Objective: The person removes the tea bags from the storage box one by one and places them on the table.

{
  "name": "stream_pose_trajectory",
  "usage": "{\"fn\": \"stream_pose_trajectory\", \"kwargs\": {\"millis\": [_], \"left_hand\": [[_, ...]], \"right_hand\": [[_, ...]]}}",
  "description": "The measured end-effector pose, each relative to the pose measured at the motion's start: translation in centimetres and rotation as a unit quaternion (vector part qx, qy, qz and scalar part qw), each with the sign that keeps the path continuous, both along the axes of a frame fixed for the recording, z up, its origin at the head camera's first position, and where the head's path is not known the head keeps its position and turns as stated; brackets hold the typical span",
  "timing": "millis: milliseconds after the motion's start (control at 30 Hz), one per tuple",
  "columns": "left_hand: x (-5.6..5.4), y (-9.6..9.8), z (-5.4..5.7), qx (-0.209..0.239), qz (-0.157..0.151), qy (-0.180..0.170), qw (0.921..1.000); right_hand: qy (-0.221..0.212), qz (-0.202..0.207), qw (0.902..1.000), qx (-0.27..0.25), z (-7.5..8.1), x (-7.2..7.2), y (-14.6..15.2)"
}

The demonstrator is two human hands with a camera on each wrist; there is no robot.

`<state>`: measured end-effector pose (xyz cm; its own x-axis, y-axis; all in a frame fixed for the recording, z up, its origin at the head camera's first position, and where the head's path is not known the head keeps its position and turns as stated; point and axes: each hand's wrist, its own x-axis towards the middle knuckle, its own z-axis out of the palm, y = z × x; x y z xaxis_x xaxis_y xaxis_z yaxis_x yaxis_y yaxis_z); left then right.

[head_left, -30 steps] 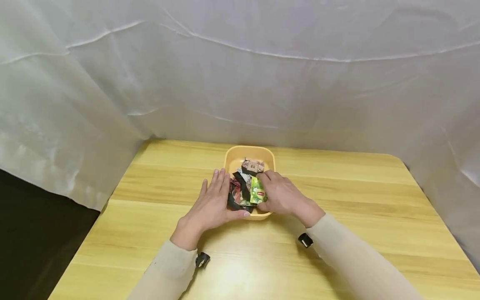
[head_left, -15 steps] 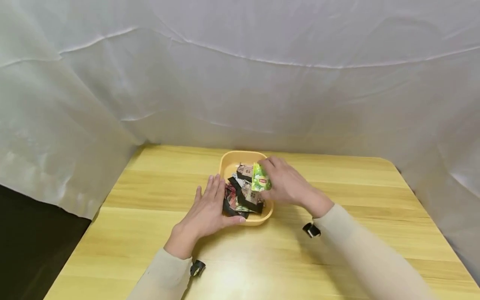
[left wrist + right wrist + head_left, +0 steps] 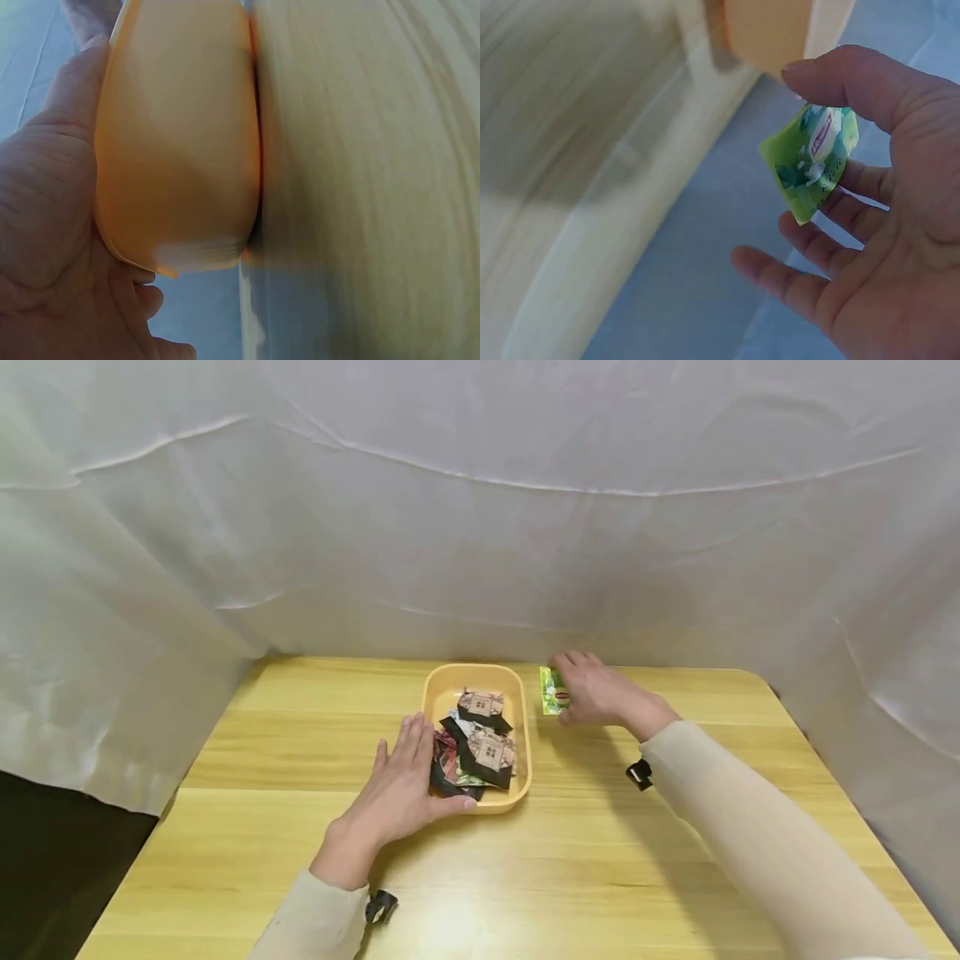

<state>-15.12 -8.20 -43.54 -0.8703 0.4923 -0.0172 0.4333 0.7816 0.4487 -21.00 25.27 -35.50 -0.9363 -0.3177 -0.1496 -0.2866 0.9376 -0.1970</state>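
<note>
A green and yellow tea bag packet (image 3: 553, 692) is pinched between the thumb and fingers of my right hand (image 3: 603, 695), to the right of the yellow plastic tray. In the right wrist view the packet (image 3: 814, 161) is slightly bent and held off the table. My left hand (image 3: 392, 793) rests against the tray (image 3: 527, 760), fingers straight along its left side and thumb at the front rim. Inside the tray lies a loose pile of several packets (image 3: 491, 752), mostly black with beige house prints, some red and green. Those lower in the pile are partly hidden.
The tray stands on a wood-grain table (image 3: 570, 860), close to its back edge. Pale fabric (image 3: 480, 527) hangs behind the table and along both sides. A dark area (image 3: 67, 860) lies past the left edge.
My right hand has lifted the green tea bag packet from the pile and carried it right, beyond the tray's rim. The left hand stays against the tray. The head view has shifted a little.
</note>
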Motion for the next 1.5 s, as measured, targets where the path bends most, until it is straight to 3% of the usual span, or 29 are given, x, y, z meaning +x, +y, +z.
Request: {"fn": "stream_pose_trajectory", "kwargs": {"millis": [500, 1167, 1500], "left_hand": [[0.6, -1.2, 0.0, 0.012, 0.016, 0.002, 0.9998], [0.8, 0.0, 0.3, 0.01, 0.006, -0.001, 0.9999], [1.4, 0.1, 0.4, 0.015, 0.009, -0.008, 0.9998]], "right_hand": [[-0.066, -0.027, 0.9974, 0.011, -1.6, -2.5, 0.0], [-0.093, -0.032, 0.9949, 0.022, -3.0, -3.5, 2.3], [-0.142, -0.046, 0.9887, 0.012, -4.5, -4.5, 2.2]]}}
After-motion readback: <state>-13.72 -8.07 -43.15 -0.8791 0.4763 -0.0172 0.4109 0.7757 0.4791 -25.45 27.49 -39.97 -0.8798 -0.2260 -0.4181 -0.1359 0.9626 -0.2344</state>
